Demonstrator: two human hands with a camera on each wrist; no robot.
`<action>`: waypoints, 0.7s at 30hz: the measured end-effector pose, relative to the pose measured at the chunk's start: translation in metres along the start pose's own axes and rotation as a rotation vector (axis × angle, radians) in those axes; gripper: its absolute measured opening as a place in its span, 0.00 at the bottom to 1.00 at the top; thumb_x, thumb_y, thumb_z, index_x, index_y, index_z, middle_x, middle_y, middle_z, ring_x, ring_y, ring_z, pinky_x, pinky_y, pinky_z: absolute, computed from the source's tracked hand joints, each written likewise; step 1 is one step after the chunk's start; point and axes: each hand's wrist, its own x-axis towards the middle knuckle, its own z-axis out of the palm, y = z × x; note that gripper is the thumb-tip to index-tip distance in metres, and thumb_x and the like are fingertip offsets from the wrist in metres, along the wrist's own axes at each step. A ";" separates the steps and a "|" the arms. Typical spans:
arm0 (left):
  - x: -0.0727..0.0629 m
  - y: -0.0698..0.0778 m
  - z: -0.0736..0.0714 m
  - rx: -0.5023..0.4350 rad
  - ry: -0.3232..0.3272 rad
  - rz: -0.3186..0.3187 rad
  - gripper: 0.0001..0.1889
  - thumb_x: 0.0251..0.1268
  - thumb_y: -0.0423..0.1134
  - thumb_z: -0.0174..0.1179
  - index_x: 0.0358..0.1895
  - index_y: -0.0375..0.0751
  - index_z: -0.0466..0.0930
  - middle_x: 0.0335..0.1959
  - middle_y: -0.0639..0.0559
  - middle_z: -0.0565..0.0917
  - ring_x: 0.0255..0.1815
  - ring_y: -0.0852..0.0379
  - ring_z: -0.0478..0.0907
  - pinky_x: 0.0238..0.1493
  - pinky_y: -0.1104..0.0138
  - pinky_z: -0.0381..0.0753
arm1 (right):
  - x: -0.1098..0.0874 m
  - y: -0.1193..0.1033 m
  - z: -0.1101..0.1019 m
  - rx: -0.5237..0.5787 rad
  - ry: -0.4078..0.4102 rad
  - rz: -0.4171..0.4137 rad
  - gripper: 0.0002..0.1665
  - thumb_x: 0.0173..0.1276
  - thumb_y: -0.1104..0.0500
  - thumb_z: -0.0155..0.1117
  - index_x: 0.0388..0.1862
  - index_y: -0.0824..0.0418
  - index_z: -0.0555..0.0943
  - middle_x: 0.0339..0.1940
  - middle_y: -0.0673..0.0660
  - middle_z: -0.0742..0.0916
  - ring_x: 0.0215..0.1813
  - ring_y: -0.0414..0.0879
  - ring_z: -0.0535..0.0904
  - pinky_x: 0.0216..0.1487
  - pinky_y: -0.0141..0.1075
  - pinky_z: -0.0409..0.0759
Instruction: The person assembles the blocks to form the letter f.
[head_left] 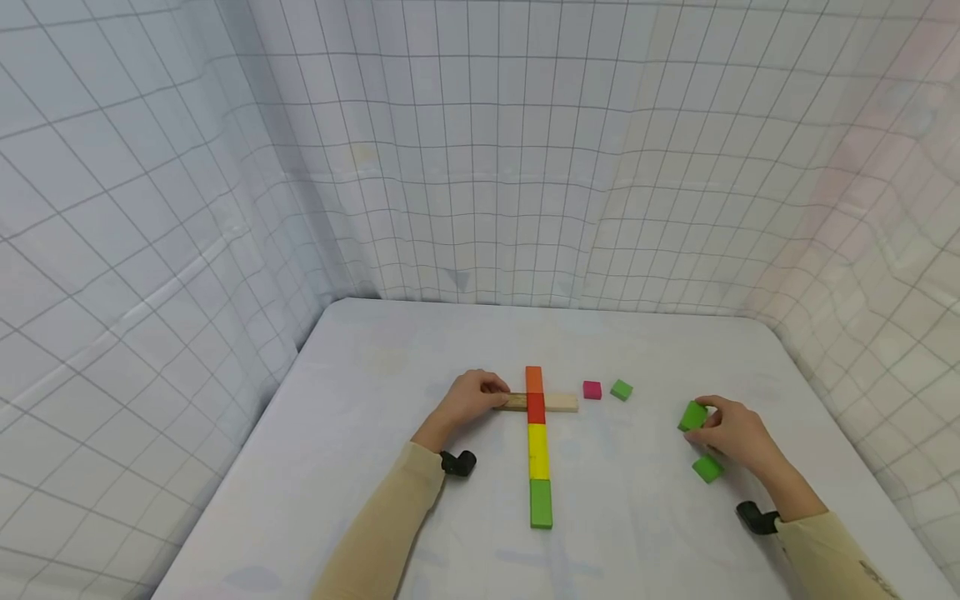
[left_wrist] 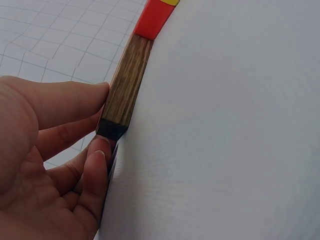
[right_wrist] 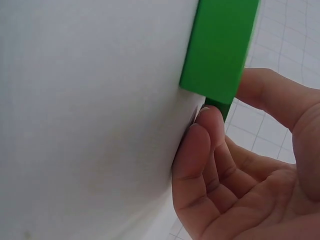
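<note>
My left hand [head_left: 468, 398] pinches the left end of a dark brown wooden block [head_left: 516, 402] between thumb and fingers. This block lies against a red block [head_left: 536, 408], part of a straight column with an orange block [head_left: 533, 378] above, then a yellow block [head_left: 538, 451] and a green block [head_left: 541, 503] below. A pale wooden block [head_left: 561, 402] extends from the column's right side. At the right, my right hand [head_left: 735, 429] holds a green block [head_left: 692, 415] between thumb and fingers. Another green block [head_left: 708, 468] lies just below that hand.
A small pink-red block [head_left: 592, 390] and a small green block [head_left: 621, 390] lie right of the pale block. Everything is on a white-covered table [head_left: 360, 350], with grid-patterned curtains [head_left: 480, 167] around its back and sides.
</note>
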 end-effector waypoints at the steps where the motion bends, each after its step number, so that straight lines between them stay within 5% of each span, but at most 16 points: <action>1: 0.000 0.000 0.000 0.003 0.000 0.000 0.06 0.67 0.40 0.67 0.42 0.46 0.89 0.33 0.56 0.81 0.35 0.57 0.75 0.39 0.64 0.76 | 0.000 0.000 0.000 0.005 0.001 0.004 0.44 0.59 0.55 0.76 0.68 0.75 0.68 0.32 0.56 0.83 0.30 0.48 0.77 0.30 0.40 0.75; 12: 0.000 0.000 0.001 0.000 0.002 -0.002 0.05 0.66 0.40 0.67 0.42 0.46 0.89 0.32 0.56 0.81 0.34 0.56 0.75 0.38 0.64 0.76 | 0.004 -0.007 0.000 0.002 0.024 0.017 0.45 0.58 0.53 0.78 0.66 0.74 0.70 0.34 0.58 0.82 0.32 0.49 0.76 0.31 0.40 0.74; 21: 0.000 -0.001 0.001 0.008 0.006 0.009 0.05 0.67 0.39 0.66 0.42 0.46 0.89 0.32 0.56 0.81 0.35 0.57 0.75 0.39 0.64 0.75 | 0.010 -0.019 0.003 -0.017 0.042 0.016 0.46 0.59 0.48 0.77 0.68 0.71 0.70 0.54 0.75 0.80 0.51 0.66 0.78 0.42 0.52 0.79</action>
